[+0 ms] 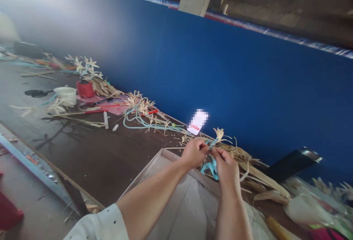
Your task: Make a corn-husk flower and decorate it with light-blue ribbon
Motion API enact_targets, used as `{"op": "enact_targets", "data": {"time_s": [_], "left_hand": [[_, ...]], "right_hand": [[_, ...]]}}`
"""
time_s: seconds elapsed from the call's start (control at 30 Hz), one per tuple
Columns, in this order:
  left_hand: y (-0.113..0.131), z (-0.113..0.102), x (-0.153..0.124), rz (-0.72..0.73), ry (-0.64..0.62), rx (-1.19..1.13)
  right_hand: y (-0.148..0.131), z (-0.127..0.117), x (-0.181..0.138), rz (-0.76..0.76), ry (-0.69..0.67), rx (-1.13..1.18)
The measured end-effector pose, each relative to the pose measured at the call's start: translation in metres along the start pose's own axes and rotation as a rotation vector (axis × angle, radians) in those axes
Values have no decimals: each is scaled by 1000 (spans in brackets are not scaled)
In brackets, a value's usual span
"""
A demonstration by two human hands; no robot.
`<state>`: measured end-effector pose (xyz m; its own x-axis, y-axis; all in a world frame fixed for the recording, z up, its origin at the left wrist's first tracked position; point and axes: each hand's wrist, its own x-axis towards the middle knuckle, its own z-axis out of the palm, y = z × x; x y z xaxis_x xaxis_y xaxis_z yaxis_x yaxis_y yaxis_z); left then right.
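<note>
Both hands meet over the far edge of a shallow cardboard tray [180, 196]. My left hand [195, 153] pinches the light-blue wrapped stem of a pale dried-husk flower [220, 134]. My right hand [226, 164] is closed on the same stem, its fingertips touching those of the left. The flower tilts up above the fingers with its petals spread. A loop of light-blue tape [211, 168] hangs below, between the hands. Exactly how the fingers grip the stem is hidden.
Finished husk flowers with blue stems [140, 103] lie along the blue partition [193, 56]. A lit phone [196, 124] leans there. Dried husks [248, 159] and a dark flask [292, 162] lie right. Leftward are a white cup [66, 95], red spool [85, 89] and scissors [38, 92].
</note>
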<state>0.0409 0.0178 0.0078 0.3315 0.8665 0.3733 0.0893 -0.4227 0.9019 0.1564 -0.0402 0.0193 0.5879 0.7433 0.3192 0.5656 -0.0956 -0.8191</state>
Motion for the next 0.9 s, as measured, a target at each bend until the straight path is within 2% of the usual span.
{"op": "enact_targets", "data": {"time_s": [0.2,0.4,0.7,0.9], "left_hand": [[-6,4,0,47,82,107],[-4,1,-1,68,76,147],[-8,4,-1,73,92,142],[-8,5,-2,98,88,164]], "right_hand": [[-2,3,-2,-106,44,-53],[0,6,-3,24,-92,112],[-4,7,-4,178,-79,315],[-9,8,-5,150,-14,288]]}}
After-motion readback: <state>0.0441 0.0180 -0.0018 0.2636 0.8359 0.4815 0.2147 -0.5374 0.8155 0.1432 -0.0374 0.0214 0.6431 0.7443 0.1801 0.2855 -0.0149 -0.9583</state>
